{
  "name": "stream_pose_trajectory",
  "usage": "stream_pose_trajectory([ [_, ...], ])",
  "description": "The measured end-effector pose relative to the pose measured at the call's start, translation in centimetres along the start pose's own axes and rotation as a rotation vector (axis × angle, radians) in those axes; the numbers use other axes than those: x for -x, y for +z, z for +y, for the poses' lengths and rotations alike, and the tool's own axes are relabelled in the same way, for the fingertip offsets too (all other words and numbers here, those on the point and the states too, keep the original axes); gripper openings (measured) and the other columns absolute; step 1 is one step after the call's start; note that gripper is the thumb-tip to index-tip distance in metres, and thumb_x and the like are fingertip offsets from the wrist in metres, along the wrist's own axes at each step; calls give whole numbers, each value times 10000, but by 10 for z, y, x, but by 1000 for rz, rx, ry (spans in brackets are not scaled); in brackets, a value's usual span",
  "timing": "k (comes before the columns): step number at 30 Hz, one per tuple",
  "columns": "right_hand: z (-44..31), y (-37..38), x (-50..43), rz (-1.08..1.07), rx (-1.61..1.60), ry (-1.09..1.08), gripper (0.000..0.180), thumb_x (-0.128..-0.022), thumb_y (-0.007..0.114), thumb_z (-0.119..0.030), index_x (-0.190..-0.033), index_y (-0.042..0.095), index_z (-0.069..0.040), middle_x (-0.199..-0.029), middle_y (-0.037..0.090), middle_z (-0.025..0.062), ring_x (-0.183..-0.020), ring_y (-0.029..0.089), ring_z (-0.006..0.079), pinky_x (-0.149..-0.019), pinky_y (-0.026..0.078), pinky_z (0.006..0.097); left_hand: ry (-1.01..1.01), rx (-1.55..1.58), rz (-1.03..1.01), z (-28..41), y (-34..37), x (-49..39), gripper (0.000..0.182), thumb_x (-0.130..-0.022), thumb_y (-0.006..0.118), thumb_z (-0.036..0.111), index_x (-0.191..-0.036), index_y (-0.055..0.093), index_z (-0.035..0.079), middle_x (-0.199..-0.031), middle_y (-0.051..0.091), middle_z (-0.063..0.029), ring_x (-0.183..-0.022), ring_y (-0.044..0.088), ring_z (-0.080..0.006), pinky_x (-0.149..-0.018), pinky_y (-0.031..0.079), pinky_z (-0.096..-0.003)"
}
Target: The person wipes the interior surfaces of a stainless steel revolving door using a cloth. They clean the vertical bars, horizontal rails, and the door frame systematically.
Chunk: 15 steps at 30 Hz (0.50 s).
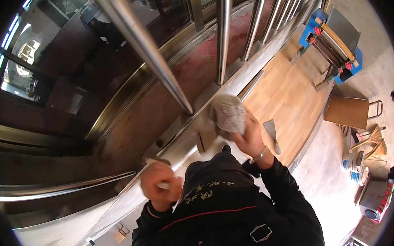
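Observation:
My right hand (pixel 252 136) grips a bunched grey cloth (pixel 228 114), held over the window sill beside the metal bars. Blur softens the edges of both. My left hand (pixel 161 183) is curled at the sill's lower left, with a small pale thing partly showing between its fingers and a flat dark edge beyond the knuckles; what it holds is unclear. On the wooden board (pixel 273 90), right of the cloth, lies a scraper (pixel 272 136) with a broad metal blade. Steel bars (pixel 223 40) rise before a dark glass window (pixel 85 65).
A blue machine with red knobs (pixel 332 46) stands at the board's far end. Beyond the board's right edge are a brown box (pixel 347 112), straw brooms (pixel 373 140) and white buckets (pixel 359 175). The closest bar (pixel 153 59) slants down towards the sill between my hands.

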State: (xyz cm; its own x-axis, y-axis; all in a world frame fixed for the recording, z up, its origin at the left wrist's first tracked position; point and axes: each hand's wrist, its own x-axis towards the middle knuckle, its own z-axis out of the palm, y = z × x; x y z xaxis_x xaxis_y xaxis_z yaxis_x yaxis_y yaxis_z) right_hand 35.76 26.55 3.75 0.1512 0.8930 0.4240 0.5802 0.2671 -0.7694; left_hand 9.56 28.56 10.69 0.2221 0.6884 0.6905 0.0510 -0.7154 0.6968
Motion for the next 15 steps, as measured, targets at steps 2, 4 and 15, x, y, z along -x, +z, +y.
stream_pose_trajectory([
  [2,-6,20,-25,-61,479,-271,527,-733,666,-119,-1205,514,61,-1252,542,204,-1216,488,344,-1078,347,426,37,-23,-225,2,-15,22,204,-647,733,42,-699,540,85,-539,504,-38,-427,465,-184,-424,353,-260],
  [4,-7,34,-41,-143,571,-299,597,-683,706,-164,-1198,509,64,-1291,506,226,-1268,432,373,-1119,293,432,38,7,-216,2,-23,45,201,-648,730,38,-705,542,78,-519,495,-22,-395,446,-165,-396,316,-247],
  [15,5,54,-78,-148,532,-279,546,-647,733,-131,-1140,532,-11,-1162,568,166,-1140,511,347,-979,423,405,-169,63,-110,17,-38,98,181,-660,699,28,-682,524,66,-472,445,-33,-372,426,-169,-382,303,-254],
])
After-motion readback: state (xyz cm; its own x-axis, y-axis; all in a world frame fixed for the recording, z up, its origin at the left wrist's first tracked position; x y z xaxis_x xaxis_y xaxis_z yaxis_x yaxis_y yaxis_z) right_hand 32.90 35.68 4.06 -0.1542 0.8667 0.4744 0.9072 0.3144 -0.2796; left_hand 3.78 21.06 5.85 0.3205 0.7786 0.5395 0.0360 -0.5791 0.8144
